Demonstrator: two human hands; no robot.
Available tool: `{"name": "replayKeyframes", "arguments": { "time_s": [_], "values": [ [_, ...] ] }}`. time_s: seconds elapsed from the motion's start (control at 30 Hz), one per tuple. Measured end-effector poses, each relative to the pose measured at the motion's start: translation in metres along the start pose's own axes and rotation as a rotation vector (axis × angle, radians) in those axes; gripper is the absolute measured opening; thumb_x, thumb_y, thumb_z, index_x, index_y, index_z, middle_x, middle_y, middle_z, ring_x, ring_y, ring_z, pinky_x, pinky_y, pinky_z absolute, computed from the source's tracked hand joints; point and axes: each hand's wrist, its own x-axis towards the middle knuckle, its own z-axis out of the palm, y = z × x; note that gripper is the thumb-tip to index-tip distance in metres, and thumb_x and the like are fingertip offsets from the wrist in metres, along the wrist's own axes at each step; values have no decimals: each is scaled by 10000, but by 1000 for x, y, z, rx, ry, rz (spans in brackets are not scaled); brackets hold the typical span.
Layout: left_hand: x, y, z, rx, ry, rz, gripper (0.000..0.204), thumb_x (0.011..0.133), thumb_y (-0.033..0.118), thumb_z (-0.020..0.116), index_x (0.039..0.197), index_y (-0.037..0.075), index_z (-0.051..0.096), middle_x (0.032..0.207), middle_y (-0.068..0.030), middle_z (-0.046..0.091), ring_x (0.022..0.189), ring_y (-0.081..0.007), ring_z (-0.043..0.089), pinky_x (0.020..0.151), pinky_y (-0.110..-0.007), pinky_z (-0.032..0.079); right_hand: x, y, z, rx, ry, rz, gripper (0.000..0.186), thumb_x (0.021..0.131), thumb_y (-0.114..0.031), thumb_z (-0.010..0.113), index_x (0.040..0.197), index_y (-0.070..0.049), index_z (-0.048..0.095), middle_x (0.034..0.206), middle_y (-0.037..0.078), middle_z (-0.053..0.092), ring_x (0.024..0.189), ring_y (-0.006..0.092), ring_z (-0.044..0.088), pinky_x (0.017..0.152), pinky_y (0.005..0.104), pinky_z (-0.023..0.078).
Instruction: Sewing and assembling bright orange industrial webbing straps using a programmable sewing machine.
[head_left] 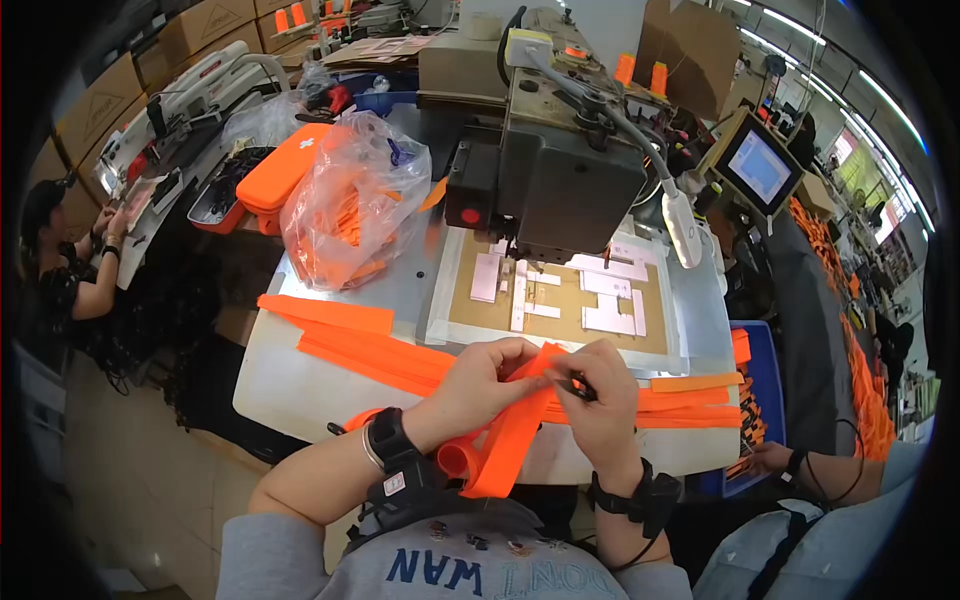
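Note:
My left hand (492,378) pinches a bright orange strap (505,445), which hangs down over my forearms' gap in a loose loop. My right hand (598,395) is closed on a small dark tool (580,388), probably snips, at the strap's upper end, close beside my left fingers. More long flat orange strips (330,345) lie across the front of the white worktop (275,390), on both sides of my hands. Just beyond them is a template board (470,330) with pale pink pieces, under the head of a dark sewing machine (550,190).
A plastic bag of orange straps (355,220) and orange cases (275,175) sit back left. A co-worker (70,270) works at another machine far left. At right are a screen (755,160), a blue bin (760,350) and another person's hand (770,458).

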Motion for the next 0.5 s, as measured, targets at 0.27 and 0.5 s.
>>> {"name": "replayKeyframes", "arguments": {
  "time_s": [0.27, 0.5],
  "values": [
    [-3, 2, -4, 8, 39, -36, 236, 890, 62, 632, 1107, -21, 589, 993, -52, 657, 887, -80, 615, 794, -238, 503, -2, 6, -19, 454, -137, 93, 143, 758, 66, 642, 865, -16, 593, 769, 50, 509, 622, 141, 488, 596, 253, 416],
    [-3, 6, 1, -127, 10, -19, 295, 890, 55, 632, 1165, -22, 555, 1058, -61, 643, 934, -89, 612, 829, -242, 503, -2, -1, -3, 122, 72, 105, 138, 786, 42, 658, 902, 3, 596, 689, 28, 509, 630, 104, 468, 569, 228, 375]
  ]
}}
